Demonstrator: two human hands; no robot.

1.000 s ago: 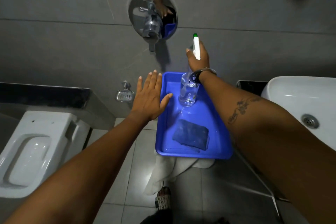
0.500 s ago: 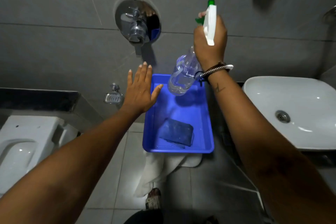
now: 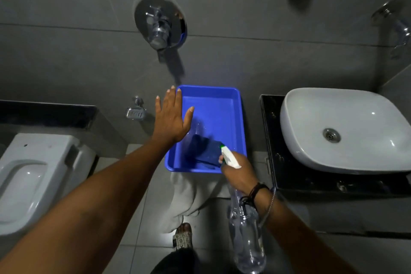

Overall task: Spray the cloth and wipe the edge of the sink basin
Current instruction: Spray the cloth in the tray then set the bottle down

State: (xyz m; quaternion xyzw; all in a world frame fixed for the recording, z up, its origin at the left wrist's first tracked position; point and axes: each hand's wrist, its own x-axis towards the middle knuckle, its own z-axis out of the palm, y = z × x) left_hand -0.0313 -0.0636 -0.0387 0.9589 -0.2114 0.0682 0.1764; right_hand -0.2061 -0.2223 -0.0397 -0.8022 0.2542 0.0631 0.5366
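Observation:
A dark blue cloth (image 3: 205, 151) lies in the near part of a blue tray (image 3: 235, 104). My right hand (image 3: 239, 171) grips a clear spray bottle (image 3: 246, 236) by its white trigger head, with the green nozzle pointing at the cloth from the tray's near right corner. The bottle's body runs back under my wrist. My left hand (image 3: 171, 118) hovers flat with fingers spread over the tray's left rim and holds nothing. The white sink basin (image 3: 347, 127) sits on a black counter to the right.
A white toilet (image 3: 33, 176) stands at the left. A chrome wall mixer (image 3: 160, 22) is above the tray, a soap dish (image 3: 135, 112) left of it, and a tap (image 3: 398, 29) at the far right. A white towel (image 3: 189, 196) hangs under the tray, above my sandalled foot (image 3: 182, 238).
My right hand lifted the spray bottle out of the tray, swung it up, then brought it down and tipped it so the nozzle faces the cloth. My left hand stayed near the tray's left rim.

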